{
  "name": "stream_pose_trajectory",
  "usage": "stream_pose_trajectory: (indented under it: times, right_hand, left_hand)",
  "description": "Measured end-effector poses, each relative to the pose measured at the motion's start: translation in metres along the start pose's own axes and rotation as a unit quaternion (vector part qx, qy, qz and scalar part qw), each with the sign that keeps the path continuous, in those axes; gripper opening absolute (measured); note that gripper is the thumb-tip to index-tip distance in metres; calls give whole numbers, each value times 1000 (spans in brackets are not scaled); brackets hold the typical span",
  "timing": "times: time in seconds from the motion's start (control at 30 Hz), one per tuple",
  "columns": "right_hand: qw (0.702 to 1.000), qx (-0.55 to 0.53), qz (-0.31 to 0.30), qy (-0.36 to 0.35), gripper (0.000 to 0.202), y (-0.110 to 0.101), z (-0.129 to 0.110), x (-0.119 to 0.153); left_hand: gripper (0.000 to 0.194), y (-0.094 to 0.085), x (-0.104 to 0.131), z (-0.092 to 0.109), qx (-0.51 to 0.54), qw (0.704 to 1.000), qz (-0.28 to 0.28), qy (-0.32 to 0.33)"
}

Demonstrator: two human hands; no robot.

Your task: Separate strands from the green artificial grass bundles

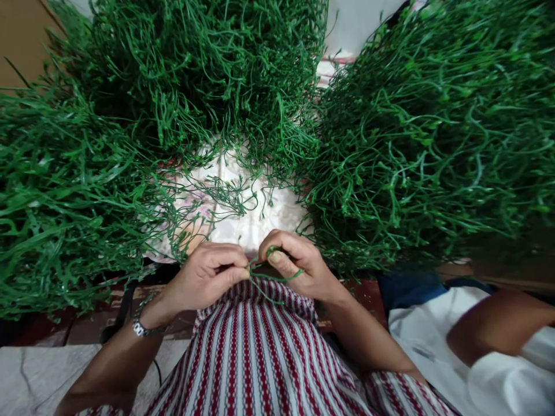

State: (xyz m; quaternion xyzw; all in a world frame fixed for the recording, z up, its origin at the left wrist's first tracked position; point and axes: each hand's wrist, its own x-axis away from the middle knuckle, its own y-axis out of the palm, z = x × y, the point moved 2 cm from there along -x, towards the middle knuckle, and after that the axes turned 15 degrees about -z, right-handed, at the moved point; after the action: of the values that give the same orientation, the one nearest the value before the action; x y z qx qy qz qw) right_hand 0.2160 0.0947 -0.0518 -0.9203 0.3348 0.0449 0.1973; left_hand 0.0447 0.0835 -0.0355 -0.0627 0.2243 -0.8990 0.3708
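A big heap of green stems filled the left side, its long strands running down toward the floor. Behind it, at the top middle, a second heap of the same curly green strands hung over a pale flowered cloth that lay spread in the gap between the heaps. A few loose strands trailed across that cloth.

Low in the middle, the left hand was curled shut, thumb pressed against the forefinger, its grip pinching one end of a thin green strand. A metal watch sat on that wrist. Just beside it, almost touching, the right hand was also closed, its grip holding the same strand, which looped over the forefinger and round under the thumb. The strand sat between the two hands, right above a lap covered in red and white striped fabric, and in front of the near edge of the flowered cloth.

To the right, a third heap of green stems rose high and took up most of that side. Below it, at the lower right corner, another person's bare arm rested across white cloth, well apart from the two working hands.
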Motion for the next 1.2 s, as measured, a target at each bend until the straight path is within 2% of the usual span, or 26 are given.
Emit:
stream_pose_trajectory:
  times: [0.07, 0.13, 0.27, 0.43, 0.63, 0.77, 0.83, 0.9, 0.97, 1.07, 1.13, 1.2]
  right_hand:
    - [998, 25, 49, 8, 16, 6, 0, -4]
    - [997, 39, 70, 17, 18, 14, 0, -7]
    - [995, 31, 74, 62, 22, 21, 0, -7]
    - [997, 52, 5, 62, 22, 16, 0, -3]
    - [982, 186, 17, 23, 20, 17, 5, 3]
    - [957, 274, -23, 89, 11, 19, 10, 4]
    - [955, 277, -39, 101, 10, 17, 9, 3]
    - [972, 219, -60, 59, 14, 15, 5, 2]
    - [990, 108, -87, -7, 20, 12, 1, 1]
    - [986, -73, -126, -78, 28, 7, -2, 1]
    - [984, -126, -98, -75, 27, 2, -1, 0]
    - [994, -102, -19, -41, 23, -4, 1, -2]
  left_hand:
    - [19, 2, -2, -2, -21, 998, 50, -22]
    - [18, 7, -3, -2, -42, 994, 93, -44]
    - [18, 13, -3, -3, -65, 983, 152, -84]
    - [15, 15, -2, -6, -114, 984, 103, -85]
    - [16, 15, 0, -5, -165, 982, 38, -89]
    - [17, 17, 0, -6, -215, 969, 11, -122]
    - [18, 17, 0, -5, -218, 969, 0, -120]
    - [22, 15, 0, -3, -161, 983, -26, -87]
    - [25, 14, 1, -1, -58, 997, -43, -39]
    - [27, 11, 3, -4, 123, 992, -8, -7]
    - [27, 10, 4, -9, 208, 977, 40, -21]
    - [25, 10, 4, -14, 223, 970, 83, -50]
